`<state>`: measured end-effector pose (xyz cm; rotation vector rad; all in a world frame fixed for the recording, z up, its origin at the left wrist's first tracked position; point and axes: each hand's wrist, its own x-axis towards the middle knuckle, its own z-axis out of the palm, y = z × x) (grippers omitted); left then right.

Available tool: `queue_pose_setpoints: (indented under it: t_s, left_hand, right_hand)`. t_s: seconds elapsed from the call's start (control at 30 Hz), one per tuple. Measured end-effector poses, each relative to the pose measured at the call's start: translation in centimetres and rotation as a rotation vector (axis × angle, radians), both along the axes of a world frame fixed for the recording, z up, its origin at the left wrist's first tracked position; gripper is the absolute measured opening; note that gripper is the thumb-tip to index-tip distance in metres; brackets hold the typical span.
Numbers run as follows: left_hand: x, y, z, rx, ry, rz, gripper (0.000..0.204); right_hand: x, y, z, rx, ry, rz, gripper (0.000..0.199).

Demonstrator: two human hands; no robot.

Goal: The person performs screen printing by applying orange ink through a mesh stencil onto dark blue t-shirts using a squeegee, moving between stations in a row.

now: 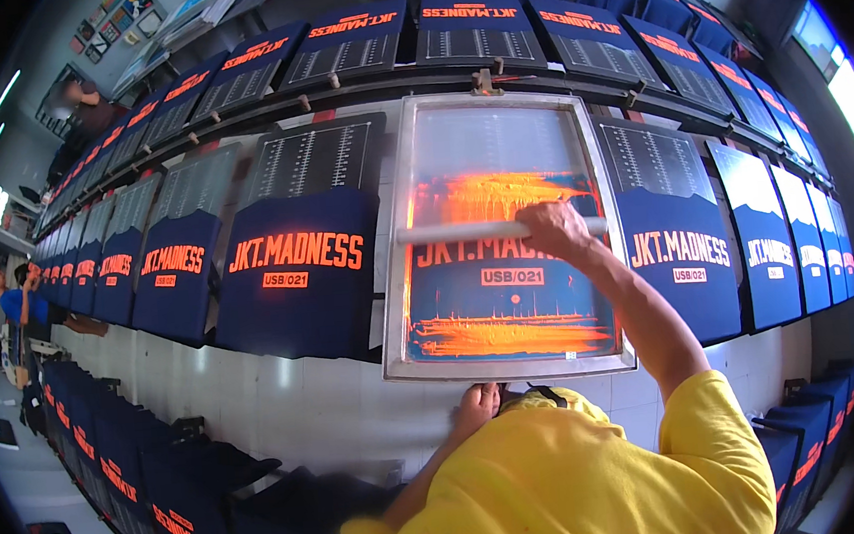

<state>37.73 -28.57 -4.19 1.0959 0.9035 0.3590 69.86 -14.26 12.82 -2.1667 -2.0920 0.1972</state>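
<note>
My right hand [556, 229] is wrapped round the handle of a squeegee [454, 233], a long pale bar lying crosswise over a printing screen. The screen's metal frame [505, 370] rests over a dark blue garment piece, whose orange lettering shows through the mesh. Thick orange ink [486, 192] lies just beyond the squeegee, and another streaky orange band [513, 336] crosses the mesh near the front. Below the frame's near edge is my left hand [476, 406], its fingers curled together close to the rim; what they hold is hidden.
Navy garment pieces with orange print lie on dark boards left [292, 268] and right [682, 257] of the screen. Beyond a rail [332, 82] runs another row of printed pieces [472, 12]. More stand behind me at lower left [179, 497]. Other people work at far left [23, 299].
</note>
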Motion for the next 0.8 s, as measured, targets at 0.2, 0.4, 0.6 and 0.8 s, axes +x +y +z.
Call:
queue_pose_setpoints:
  t_s: [0.2,0.4,0.6,0.8]
  left_hand:
    - [0.4,0.2,1.2,-0.171,-0.108,0.034,0.043]
    - [0.2,0.6,0.7,-0.092,-0.081,-0.007,0.046]
    - [0.4,0.6,2.5,-0.145,-0.112,-0.006,0.047]
    - [0.4,0.7,4.3,-0.061,-0.058,-0.008,0.046]
  right_hand:
    - [-5.3,-9.5,-0.8,0.075,0.031,0.126,0.017]
    - [-5.7,-13.9,1.4,0.159,0.044,0.193,0.023]
    - [-0.1,-8.2,0.2,0.303,0.001,0.077,0.024]
    - [4.3,-0.3,-0.5,0.29,0.005,0.015,0.025]
